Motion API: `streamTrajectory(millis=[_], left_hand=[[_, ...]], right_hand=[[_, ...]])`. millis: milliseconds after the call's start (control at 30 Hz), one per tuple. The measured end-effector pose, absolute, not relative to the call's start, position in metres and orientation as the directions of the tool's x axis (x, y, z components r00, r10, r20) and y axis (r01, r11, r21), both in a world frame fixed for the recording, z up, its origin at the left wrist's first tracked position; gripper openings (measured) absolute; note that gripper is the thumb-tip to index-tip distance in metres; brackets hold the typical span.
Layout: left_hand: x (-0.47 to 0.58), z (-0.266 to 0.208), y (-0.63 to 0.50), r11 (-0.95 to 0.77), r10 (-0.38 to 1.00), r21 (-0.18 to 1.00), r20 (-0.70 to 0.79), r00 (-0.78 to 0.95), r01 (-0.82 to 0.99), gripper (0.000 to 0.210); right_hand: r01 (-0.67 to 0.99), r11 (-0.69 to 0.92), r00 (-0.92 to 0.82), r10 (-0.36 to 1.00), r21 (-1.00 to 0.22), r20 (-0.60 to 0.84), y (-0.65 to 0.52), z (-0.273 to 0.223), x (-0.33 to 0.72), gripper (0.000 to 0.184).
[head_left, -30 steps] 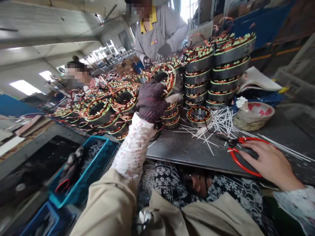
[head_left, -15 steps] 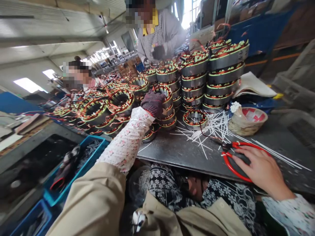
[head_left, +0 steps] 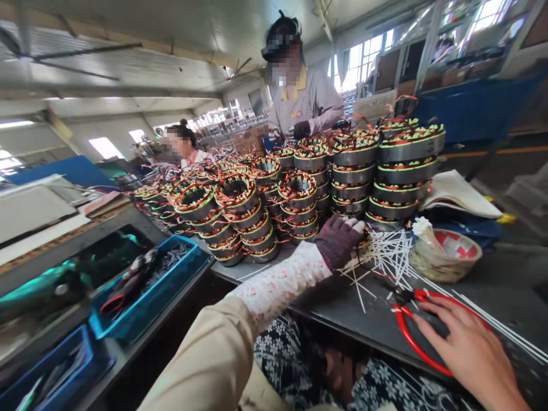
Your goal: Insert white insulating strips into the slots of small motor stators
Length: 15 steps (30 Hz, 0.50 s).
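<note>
My left hand (head_left: 340, 242), in a dark purple work glove with pale fingertips, is closed over a wire-wound motor stator (head_left: 363, 242) on the table. The hand hides most of this stator, and a dark lead trails from it to the right. Bare, my right hand (head_left: 468, 342) holds the red looped handles of a pair of scissors (head_left: 422, 302). Their dark blades point left, close to the lead. Loose thin white sticks (head_left: 391, 251) lie scattered between the two hands.
Stacked stators (head_left: 299, 194) fill the back and left of the table (head_left: 342, 319). A taped bowl (head_left: 449, 257) with white sticks stands right, near an open paper pad (head_left: 458, 194). Blue bins (head_left: 141, 311) sit left. Two co-workers (head_left: 306, 100) are beyond the stacks.
My left hand has moved right, from the top of a stator stack to the lone stator. My right hand remains on the scissors. The view has tilted up and left.
</note>
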<state>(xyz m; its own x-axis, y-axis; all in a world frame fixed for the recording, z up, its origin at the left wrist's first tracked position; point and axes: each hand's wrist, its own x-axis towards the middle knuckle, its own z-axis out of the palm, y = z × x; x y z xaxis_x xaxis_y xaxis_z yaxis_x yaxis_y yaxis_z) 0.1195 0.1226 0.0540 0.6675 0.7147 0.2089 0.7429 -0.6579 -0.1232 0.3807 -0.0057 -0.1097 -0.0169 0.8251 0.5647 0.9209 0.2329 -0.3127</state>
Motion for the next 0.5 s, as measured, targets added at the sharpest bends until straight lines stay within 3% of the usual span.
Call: streamTrajectory(millis=[133,300,500], left_hand=[[0.144,0.018,0.152,-0.62,0.784,0.016,0.004,0.62,0.784,0.05],[0.153,0.003,0.169,-0.532,0.844,0.146,0.01,0.536,0.834,0.048],[0.133,0.01,0.172,-0.416,0.904,0.444,0.114,0.411,0.794,0.044]], right_hand=[[0.915,0.264,-0.043,0.817,-0.306,0.575,-0.007,-0.108,0.383,0.044],[0.913,0.237,-0.019,0.838,-0.332,0.546,-0.005,-0.111,0.383,0.044],[0.912,0.2,0.028,0.841,-0.357,0.541,-0.003,-0.108,0.388,0.044]])
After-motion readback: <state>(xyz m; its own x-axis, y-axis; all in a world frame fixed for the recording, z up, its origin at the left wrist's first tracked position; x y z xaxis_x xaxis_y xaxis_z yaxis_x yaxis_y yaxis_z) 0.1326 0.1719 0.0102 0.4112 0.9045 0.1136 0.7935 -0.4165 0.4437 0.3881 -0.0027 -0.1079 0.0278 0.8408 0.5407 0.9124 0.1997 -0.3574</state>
